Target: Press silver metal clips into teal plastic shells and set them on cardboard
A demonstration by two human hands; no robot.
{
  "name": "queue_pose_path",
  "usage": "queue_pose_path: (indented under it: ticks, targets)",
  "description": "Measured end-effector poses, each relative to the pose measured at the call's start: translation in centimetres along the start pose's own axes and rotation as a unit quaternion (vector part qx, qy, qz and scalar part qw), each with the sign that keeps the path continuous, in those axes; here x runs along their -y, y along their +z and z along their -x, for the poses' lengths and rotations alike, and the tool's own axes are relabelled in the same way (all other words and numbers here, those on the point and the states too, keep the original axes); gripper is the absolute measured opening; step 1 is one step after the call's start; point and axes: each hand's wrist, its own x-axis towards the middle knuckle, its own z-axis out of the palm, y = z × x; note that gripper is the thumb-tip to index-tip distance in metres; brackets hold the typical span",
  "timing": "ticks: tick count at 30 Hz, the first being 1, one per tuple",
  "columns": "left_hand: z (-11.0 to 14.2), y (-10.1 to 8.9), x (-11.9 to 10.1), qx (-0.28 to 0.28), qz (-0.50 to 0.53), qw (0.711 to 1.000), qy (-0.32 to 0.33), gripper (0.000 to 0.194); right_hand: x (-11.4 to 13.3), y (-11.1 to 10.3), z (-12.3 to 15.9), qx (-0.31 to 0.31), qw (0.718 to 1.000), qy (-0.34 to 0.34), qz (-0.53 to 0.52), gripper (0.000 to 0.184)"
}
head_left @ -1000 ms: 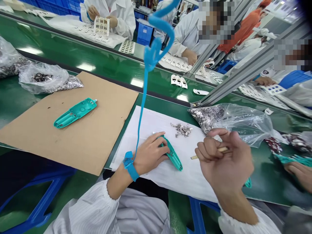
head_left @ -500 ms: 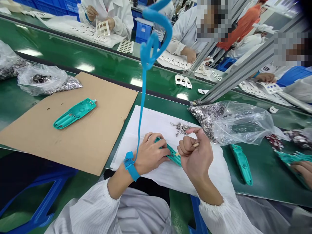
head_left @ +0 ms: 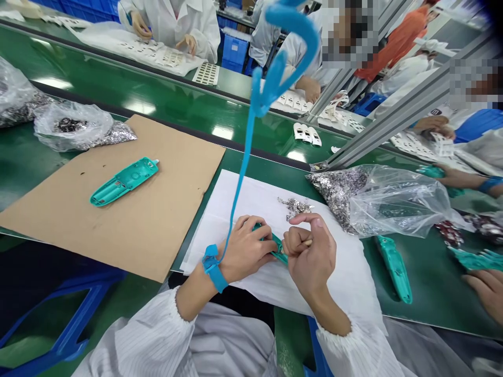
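Observation:
My left hand [head_left: 251,248] is closed around a teal plastic shell [head_left: 280,253], holding it down on white sheeting [head_left: 231,199]. Most of that shell is hidden under my fingers. A thin wooden stick [head_left: 307,242] is gripped in the fist of my right hand [head_left: 310,248], which sits over the shell's near right end. The stick's lower tip is hidden behind my fingers. Just beyond my hands lies a loose pile of small metal pieces [head_left: 296,207]. A blue wrist strap [head_left: 214,268] with a coiled cord is on my left wrist.
Another teal shell [head_left: 124,181] lies on brown cardboard [head_left: 168,209] at left, and one more [head_left: 394,269] at right. Clear bags of metal pieces [head_left: 338,191] stand beyond. A metal post [head_left: 377,107] rises by the green conveyor [head_left: 176,118]. A co-worker's hand [head_left: 487,290] is at far right.
My right hand has shifted slightly left and down over the shell, with the stick in its fist. At far right, a co-worker's arm now reaches across with a teal piece.

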Motion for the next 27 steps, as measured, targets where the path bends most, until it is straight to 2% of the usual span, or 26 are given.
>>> queue_pose_path:
  ticks: [12, 27]
  targets:
    - [0.1, 0.0, 0.0, 0.001, 0.001, 1.0, 0.004, 0.018, -0.4, -0.1, -0.2, -0.014, 1.0, 0.018, -0.011, 0.033]
    - [0.1, 0.2, 0.3, 0.001, 0.001, 1.0, 0.014, 0.014, -1.5, -0.1, 0.2, -0.001, 0.998, -0.027, 0.058, 0.036]
